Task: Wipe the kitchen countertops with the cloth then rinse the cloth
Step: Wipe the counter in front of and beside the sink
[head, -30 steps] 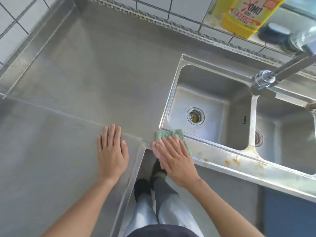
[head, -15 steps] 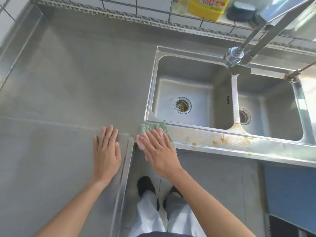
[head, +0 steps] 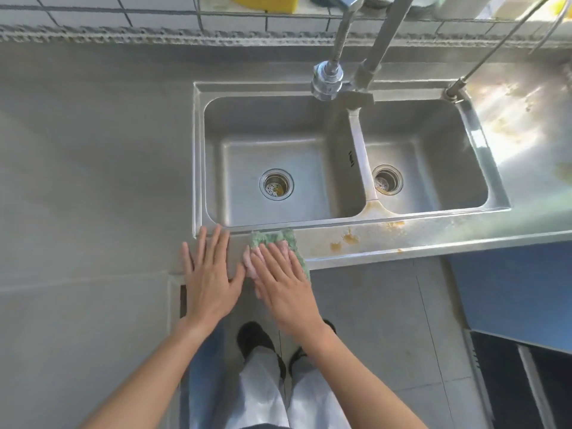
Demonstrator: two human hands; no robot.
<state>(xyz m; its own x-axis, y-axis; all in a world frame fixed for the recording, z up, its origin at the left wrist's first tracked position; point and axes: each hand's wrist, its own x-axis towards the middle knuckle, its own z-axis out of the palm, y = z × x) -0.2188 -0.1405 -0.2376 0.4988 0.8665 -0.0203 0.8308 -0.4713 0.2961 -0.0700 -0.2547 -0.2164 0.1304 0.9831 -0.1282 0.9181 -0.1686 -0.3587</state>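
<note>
A green cloth (head: 272, 236) lies on the steel countertop (head: 93, 168), on the front strip just below the sink's left basin. My right hand (head: 278, 274) presses flat on the cloth with straight fingers and hides most of it. My left hand (head: 210, 274) rests flat on the counter beside it, fingers spread, fingertips near the sink's front left corner. Orange-brown stains (head: 349, 238) mark the front strip to the right of the cloth. The double sink (head: 198, 150) has a drain in each basin.
A faucet (head: 328, 78) and pipes stand over the divider between the basins. A yellow sponge (head: 266, 0) sits on the tiled ledge at the back. The counter right of the sink (head: 526, 125) is stained. My legs and shoes stand on the tiled floor (head: 387, 320) below.
My right hand has slid the cloth rightward along the counter's front strip, from the inner corner to under the left basin. My left hand followed to the right. The view shifted right.
</note>
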